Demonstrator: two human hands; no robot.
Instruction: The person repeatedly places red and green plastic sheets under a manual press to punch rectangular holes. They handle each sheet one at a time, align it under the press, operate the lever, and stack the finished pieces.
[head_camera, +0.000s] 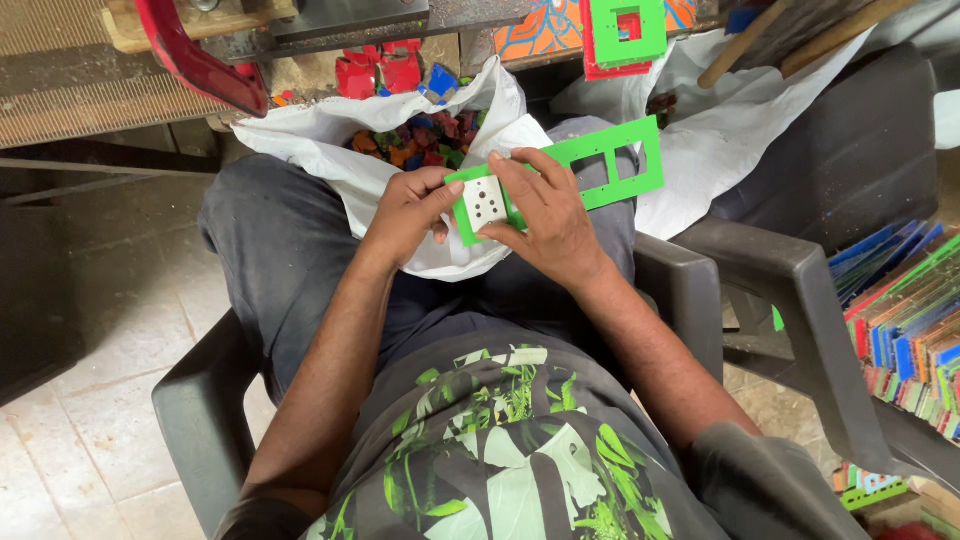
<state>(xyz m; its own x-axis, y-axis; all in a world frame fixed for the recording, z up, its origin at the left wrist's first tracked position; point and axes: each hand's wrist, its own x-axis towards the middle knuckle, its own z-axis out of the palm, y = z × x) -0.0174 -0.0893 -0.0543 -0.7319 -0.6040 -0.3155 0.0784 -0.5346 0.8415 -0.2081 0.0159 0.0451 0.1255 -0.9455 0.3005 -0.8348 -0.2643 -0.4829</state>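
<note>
While seated, both hands (480, 215) around green frame (590, 165).

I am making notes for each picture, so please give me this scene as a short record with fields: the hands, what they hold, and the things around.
left hand: left hand grips the near end of the green frame
right hand: right hand presses fingers on the white socket piece
held thing: green frame, long, flat, with rectangular openings
insert: white socket piece with small holes, sits in the frame's near opening
on lap: white bag open, full of coloured scraps
seat: dark plastic chair
right side: stacked coloured plates
</note>
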